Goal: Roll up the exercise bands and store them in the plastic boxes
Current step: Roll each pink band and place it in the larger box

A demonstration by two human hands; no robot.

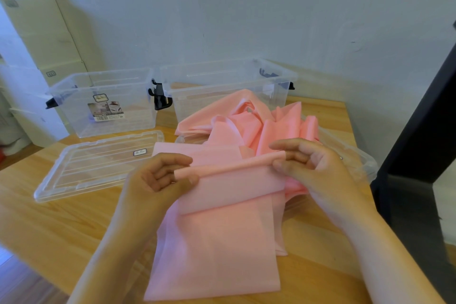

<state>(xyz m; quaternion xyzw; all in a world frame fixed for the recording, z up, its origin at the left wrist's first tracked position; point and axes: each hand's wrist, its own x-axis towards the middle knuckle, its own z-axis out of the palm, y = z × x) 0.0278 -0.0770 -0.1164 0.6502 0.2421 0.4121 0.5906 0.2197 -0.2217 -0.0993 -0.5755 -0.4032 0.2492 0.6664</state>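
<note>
A pink band (pixel 222 242) lies flat on the wooden worktop (pixel 49 229), its long axis running from the near edge away toward the boxes. Its far end is turned over into a narrow fold that runs crosswise, left to right. The left hand (pixel 160 175) and the right hand (pixel 313 163) each hold one end of that fold, and each grip pinches it between thumb and curled fingers. Just behind lies a loose heap of pink bands (pixel 246 118), partly over a second lid (pixel 355 158). Two clear boxes stand open at the back: the left box (pixel 103 103) and the right box (pixel 229 86). A lid (pixel 98 165) lies flat before the left one.
</note>
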